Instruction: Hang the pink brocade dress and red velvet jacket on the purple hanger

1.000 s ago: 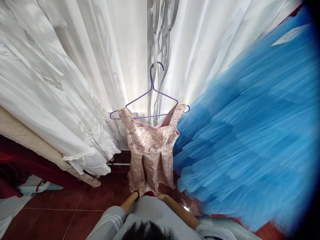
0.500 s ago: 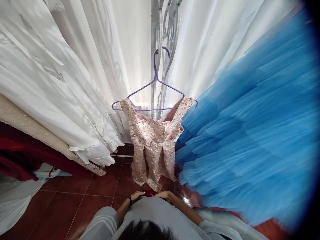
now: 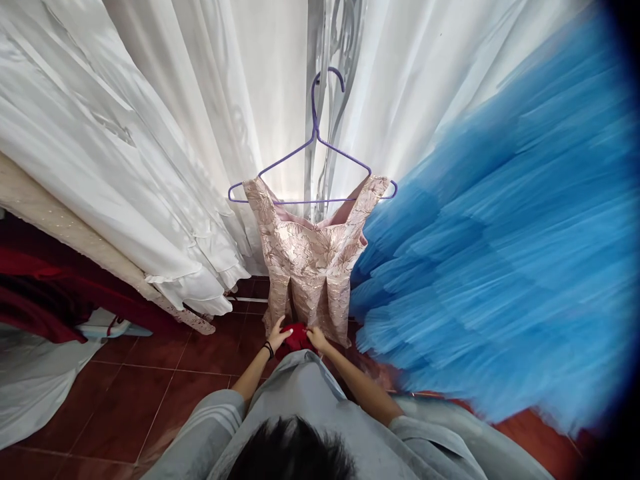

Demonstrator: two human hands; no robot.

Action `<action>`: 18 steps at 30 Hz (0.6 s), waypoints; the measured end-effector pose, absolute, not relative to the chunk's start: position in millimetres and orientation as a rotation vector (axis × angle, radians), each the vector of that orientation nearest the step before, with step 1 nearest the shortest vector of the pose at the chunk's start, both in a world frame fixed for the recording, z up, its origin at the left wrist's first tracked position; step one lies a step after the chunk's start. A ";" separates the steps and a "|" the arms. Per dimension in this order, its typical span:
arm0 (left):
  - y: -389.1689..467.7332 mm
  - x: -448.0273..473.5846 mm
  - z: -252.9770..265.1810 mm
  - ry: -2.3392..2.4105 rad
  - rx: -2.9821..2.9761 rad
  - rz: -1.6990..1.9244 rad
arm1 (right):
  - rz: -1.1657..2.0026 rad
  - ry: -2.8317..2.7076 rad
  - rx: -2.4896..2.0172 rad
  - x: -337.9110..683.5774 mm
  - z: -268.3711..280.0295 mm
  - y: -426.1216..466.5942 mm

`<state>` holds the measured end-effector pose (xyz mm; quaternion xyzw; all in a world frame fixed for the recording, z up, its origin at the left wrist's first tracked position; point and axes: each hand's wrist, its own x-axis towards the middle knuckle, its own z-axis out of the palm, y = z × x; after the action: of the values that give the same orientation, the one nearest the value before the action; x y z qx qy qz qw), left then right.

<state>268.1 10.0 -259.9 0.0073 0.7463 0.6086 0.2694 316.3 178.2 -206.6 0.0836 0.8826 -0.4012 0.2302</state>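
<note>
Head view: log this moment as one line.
left hand: holding red item | right hand: holding red item | pink dress: on purple hanger | blue tulle: right of pink dress

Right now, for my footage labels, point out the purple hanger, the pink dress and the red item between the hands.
Purple hanger (image 3: 316,134), head view: its neck, below the hook.
Pink dress (image 3: 311,255), head view: front of the bodice.
Red item (image 3: 297,337), head view: its visible middle.

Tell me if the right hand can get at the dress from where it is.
Probably yes: the right hand appears close to the lower part of the dress, with nothing visible blocking the way, though it seems busy holding the red item.
</note>
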 end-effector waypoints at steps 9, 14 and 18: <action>-1.7 212.1 -164.8 2.092 0.252 1.648 | -0.984 2.826 0.234 271.8 -125.7 226.7; -11.6 205.9 -104.4 2.637 0.650 1.280 | -0.934 3.100 0.282 281.1 -51.3 258.4; -3.2 211.3 -50.0 2.650 0.838 1.552 | -1.125 3.386 0.175 291.5 0.5 273.2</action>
<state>211.3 -3.2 -50.0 0.2631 0.8323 0.4874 -0.0210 291.5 273.2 0.5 0.0479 0.9259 -0.3076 -0.2139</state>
